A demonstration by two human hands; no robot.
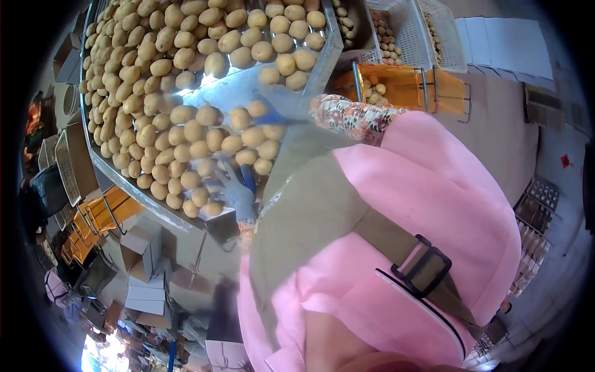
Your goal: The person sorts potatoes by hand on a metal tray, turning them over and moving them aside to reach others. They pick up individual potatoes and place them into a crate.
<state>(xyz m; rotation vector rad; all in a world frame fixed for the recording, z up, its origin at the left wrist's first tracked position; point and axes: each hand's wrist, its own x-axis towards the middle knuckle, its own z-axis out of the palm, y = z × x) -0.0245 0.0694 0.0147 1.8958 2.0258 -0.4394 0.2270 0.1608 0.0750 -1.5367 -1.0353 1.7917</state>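
Tan, oval, potato-like pieces of produce [164,142] cover much of a metal-rimmed sorting table [217,93]. My left hand [235,189], in a grey-blue glove with darker blue on it, reaches over the near edge of the pile. Its fingers are spread among the tan pieces, with no piece closed inside them. My right hand [282,105], gloved alike below a floral sleeve, is over a bare patch of the table beside more pieces. Motion smears its fingers, so I cannot tell whether it holds anything.
Orange bins [396,84] and white plastic crates [403,37], some with produce, stand on the right. More orange bins [99,217] and open cardboard boxes [141,248] are at lower left. Stacked trays [536,211] line the far right. A person [56,285] is at the left.
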